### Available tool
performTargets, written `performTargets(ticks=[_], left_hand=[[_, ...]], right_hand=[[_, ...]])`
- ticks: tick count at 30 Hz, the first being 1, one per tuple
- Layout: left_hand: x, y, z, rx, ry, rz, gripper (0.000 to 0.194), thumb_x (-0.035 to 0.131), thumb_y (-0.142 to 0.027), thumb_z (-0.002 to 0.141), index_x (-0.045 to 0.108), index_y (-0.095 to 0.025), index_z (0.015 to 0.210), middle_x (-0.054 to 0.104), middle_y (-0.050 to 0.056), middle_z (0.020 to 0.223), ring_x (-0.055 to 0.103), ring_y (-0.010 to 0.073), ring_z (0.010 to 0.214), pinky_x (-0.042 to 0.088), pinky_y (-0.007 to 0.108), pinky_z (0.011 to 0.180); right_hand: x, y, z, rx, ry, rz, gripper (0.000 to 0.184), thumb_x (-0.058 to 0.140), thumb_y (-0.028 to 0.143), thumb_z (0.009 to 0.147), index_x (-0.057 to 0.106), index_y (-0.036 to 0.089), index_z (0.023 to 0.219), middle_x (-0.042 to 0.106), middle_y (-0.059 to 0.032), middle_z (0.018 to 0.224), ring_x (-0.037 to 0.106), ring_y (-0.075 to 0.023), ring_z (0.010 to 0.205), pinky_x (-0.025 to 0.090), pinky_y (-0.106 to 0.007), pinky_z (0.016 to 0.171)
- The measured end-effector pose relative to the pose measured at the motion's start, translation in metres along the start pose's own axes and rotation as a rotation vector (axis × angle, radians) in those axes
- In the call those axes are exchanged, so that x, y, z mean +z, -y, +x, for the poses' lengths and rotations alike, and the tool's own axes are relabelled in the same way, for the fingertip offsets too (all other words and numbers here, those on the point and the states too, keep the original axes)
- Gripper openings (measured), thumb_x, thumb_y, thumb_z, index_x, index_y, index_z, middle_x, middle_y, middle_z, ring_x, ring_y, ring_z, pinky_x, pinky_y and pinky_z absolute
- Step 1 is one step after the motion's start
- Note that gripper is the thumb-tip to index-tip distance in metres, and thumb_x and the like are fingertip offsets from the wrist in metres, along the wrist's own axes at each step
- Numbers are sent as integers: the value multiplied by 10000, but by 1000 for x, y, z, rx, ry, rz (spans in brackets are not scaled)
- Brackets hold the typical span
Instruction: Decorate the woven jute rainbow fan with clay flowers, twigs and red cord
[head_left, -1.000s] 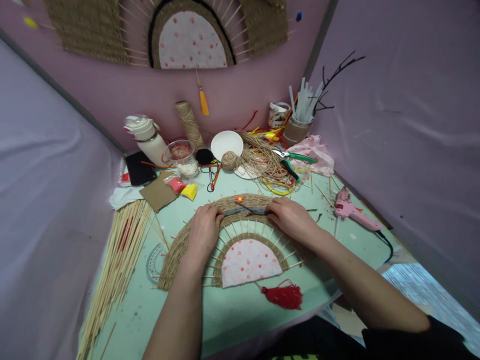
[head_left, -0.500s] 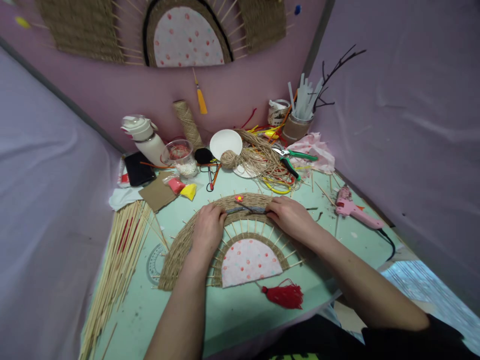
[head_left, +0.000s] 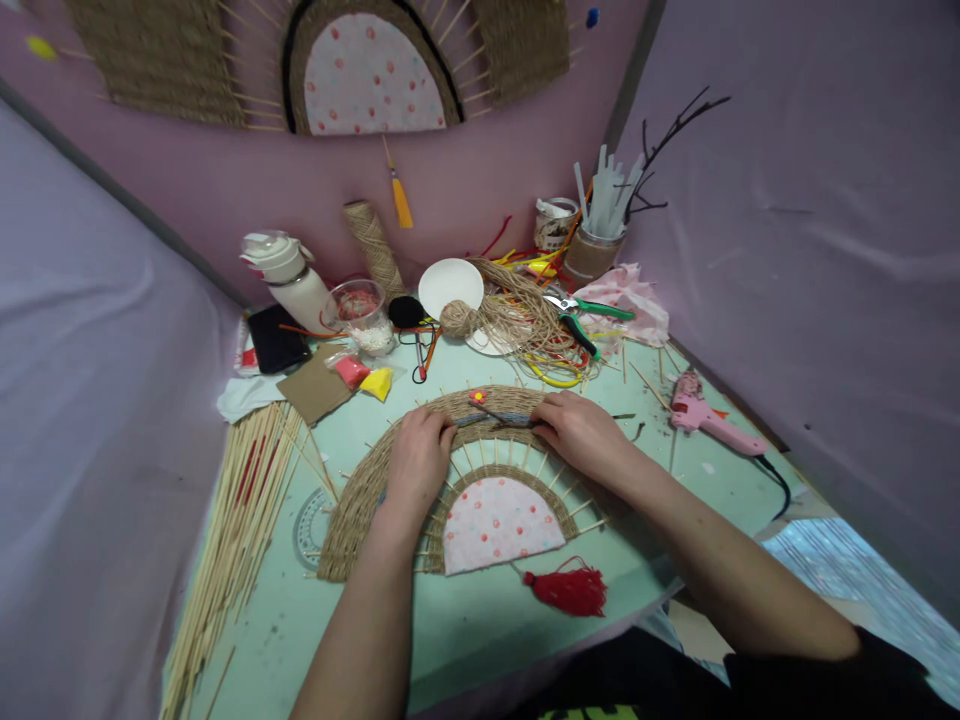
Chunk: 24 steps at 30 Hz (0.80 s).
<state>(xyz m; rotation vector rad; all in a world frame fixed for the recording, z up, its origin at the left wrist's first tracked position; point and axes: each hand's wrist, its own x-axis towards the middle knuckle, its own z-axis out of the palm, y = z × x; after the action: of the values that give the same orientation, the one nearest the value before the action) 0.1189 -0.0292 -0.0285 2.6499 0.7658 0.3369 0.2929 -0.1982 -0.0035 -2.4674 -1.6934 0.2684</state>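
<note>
A half-round woven fan point(head_left: 352, 525) of brown twine on thin sticks lies flat on the table, with a spotted white half-circle point(head_left: 499, 525) at its centre. Across its upper band, over a grey-blue strip point(head_left: 514, 418), rests a dark forked twig point(head_left: 495, 412). My left hand point(head_left: 421, 455) is closed at the twig's left end, fingertips against the weave. At the right end, my right hand point(head_left: 577, 430) pinches it with thumb and fingers; the exact grip is partly hidden. A small red flower point(head_left: 478, 397) sits just above the twig. Below the fan lies a red tassel point(head_left: 570, 588).
Thin sticks point(head_left: 240, 510) lie at left over a protractor point(head_left: 311, 525). Behind the fan are a twine heap point(head_left: 517, 300), green-handled pruners point(head_left: 577, 325), a bottle point(head_left: 281, 275) and a cup point(head_left: 364, 310). A pink glue gun point(head_left: 712, 420) lies right. Another fan point(head_left: 375, 80) hangs behind.
Both hands stay at nearly the same spots on the fan. My left hand has shifted very slightly at the twig's left end.
</note>
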Motion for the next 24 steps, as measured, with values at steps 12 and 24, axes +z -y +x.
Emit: performTargets(ticks=[12,24], left_hand=[[-6,-1,0,-22,-114,-32,191,519,-216,931,685,-140,989,676,109,965,586,270,957,479,406,886],[-29,-55,-25,162,-37,-318,305,460,-110,897,686,-212,1075,701,78,1099,603,253,1082,482,456,955]], right_hand=[[-16,-22,-21,67,-125,28,131,570,225,929,686,165,939,678,-92,934,609,-244,909,446,-331,796],[-18,-56,-57,175,-232,38,197,519,262,932,690,166,947,693,-106,930,621,-267,895,468,-381,785]])
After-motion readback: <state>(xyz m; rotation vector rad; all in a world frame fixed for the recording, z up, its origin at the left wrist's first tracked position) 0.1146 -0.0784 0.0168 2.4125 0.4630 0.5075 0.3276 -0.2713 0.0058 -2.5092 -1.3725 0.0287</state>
